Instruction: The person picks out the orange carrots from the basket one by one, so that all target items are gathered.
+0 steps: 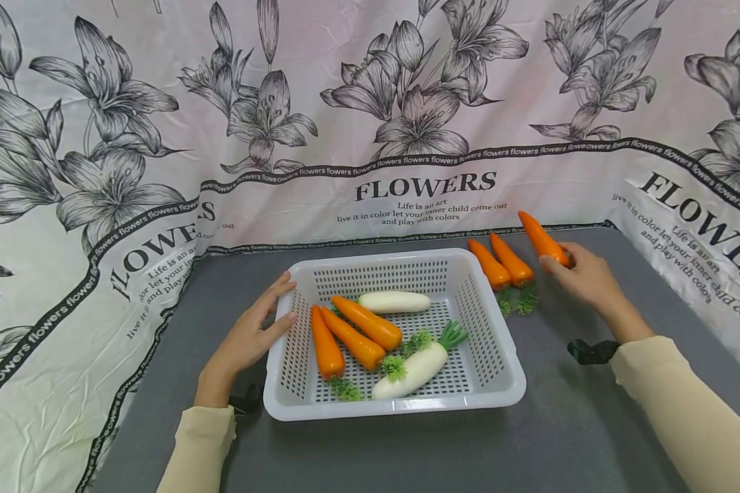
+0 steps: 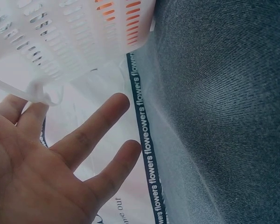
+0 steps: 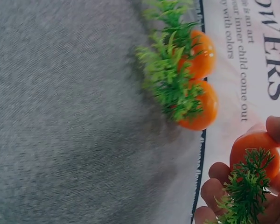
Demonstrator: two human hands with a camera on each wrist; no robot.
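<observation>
My right hand (image 1: 582,274) grips an orange carrot (image 1: 541,238) by its thick end, its tip pointing up and to the left. In the right wrist view, green leaves (image 3: 247,186) hang from the held carrot, with fingers curled round it. My left hand (image 1: 249,335) touches the left rim of a white plastic basket (image 1: 395,407); in the left wrist view two fingers (image 2: 95,128) stretch out straight, free of it. Inside the basket lie several orange carrots (image 1: 366,323) and two white radishes, one at the back (image 1: 395,302) and one at the front (image 1: 413,373).
Two more carrots lie beside the basket's right wall, one nearer it (image 1: 488,263) and one to its right (image 1: 512,260), leaves toward me. A grey cloth (image 1: 407,452) covers the table. Behind stands a white curtain (image 1: 321,205) printed with flowers.
</observation>
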